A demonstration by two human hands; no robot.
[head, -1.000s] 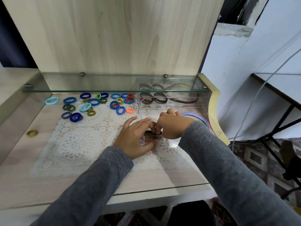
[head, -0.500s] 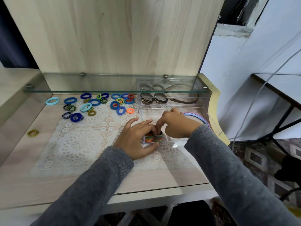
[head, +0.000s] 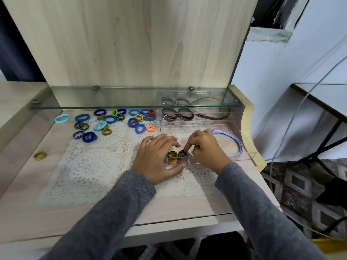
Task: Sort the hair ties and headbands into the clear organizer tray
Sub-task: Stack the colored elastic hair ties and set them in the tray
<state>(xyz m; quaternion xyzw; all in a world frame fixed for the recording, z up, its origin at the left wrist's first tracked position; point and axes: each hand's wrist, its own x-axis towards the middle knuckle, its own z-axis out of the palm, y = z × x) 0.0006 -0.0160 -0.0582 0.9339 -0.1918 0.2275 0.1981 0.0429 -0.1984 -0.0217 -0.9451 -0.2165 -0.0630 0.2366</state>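
Observation:
The clear organizer tray (head: 246, 147) lies on the right of the desk. Its front left compartment holds two stacks of hair ties (head: 177, 157), green, orange and dark. My left hand (head: 155, 158) curls round that compartment's left corner, thumb against its front wall. My right hand (head: 204, 149) has its curled fingertips on the right stack. A pastel headband (head: 237, 145) lies in the tray's right part. Brown headbands (head: 189, 115) fill the back compartments. Several loose ties (head: 110, 121), mostly blue, lie scattered at the back left.
A glass shelf (head: 131, 106) overhangs the back of the desk, above the loose ties and brown headbands. A white lace doily (head: 93, 166) covers the middle. One olive tie (head: 40, 155) lies alone at the left. The desk's curved edge (head: 249, 128) ends right of the tray.
My right hand's fingers have pressed lower onto the stacked ties, which now sit deeper in the compartment. My left hand has stayed at the tray's corner.

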